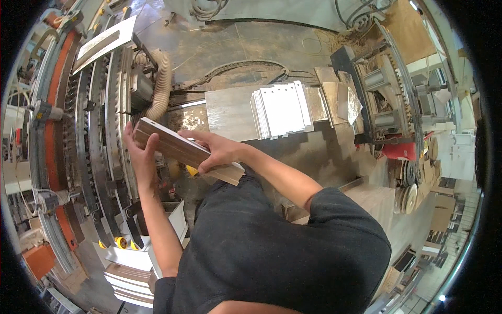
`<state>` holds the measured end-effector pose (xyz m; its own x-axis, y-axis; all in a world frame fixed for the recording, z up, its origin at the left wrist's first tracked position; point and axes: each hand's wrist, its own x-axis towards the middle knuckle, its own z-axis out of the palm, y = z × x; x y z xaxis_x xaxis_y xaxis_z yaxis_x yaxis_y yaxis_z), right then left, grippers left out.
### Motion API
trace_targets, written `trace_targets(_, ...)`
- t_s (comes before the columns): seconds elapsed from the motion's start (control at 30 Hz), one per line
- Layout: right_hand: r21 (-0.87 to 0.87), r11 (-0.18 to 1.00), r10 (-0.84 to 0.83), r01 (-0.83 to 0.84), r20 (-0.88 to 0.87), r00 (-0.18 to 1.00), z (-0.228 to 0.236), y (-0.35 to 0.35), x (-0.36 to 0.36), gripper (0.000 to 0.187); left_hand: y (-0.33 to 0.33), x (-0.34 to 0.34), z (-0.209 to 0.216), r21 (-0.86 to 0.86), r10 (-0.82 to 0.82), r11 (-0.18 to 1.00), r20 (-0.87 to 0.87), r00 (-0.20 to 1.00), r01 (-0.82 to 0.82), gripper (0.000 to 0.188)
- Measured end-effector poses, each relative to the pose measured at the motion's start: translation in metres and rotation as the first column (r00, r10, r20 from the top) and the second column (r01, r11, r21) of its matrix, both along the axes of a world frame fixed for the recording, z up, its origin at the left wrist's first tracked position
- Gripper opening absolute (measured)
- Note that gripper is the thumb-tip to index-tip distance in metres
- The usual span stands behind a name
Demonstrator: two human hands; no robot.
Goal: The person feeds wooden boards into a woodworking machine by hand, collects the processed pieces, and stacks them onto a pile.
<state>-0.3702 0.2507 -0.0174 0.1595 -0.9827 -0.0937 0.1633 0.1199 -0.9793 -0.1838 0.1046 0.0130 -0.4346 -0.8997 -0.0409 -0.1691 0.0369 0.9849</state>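
Note:
Both my hands grip a bundle of narrow boards (180,148) in front of my body, tilted down toward the right. Brown wood-grain surfaces face me, and a white face shows along the far edge. My left hand (141,153) clasps the left end, its thumb on the near side. Across the top, nearer the right end, lies my right hand (217,149), with fingers curled round the boards. Beyond them, to the right, a stack of white panels (282,111) with small holes near the edge sits slightly fanned on a grey board (227,112).
At my left runs a long machine with metal rails (112,152) and a ribbed hose (163,86). White and brown boards (130,282) are stacked at the lower left. Another machine frame (384,81) stands right, near rolls of banding (407,199). A cable chain (246,64) curves across the floor.

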Motion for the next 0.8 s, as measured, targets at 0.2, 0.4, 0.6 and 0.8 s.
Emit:
trace_targets(0.2,0.080,0.949,-0.225,0.304,-0.502,0.835,-0.072,0.043,-0.050,0.109,-0.050,0.082,-0.015,-0.627,0.562,0.742,0.388,0.731,-0.237,0.084)
trace_targets(0.4,0.192,0.840,-0.215,0.507,-0.740,0.637,-0.134,0.104,-0.085,0.107,-0.050,0.222,-0.075,-0.670,0.731,0.678,0.568,0.379,-0.303,0.074)
trace_targets(0.6,0.329,0.703,-0.119,0.631,-0.820,0.560,-0.168,0.169,-0.084,0.096,-0.026,0.203,-0.083,-0.697,0.700,0.692,0.585,0.410,-0.188,0.056)
trace_targets(0.8,0.228,0.679,-0.224,0.698,-0.841,0.493,-0.190,0.238,-0.059,0.073,-0.002,0.162,-0.050,-0.762,0.715,0.644,0.630,0.305,0.065,0.028)
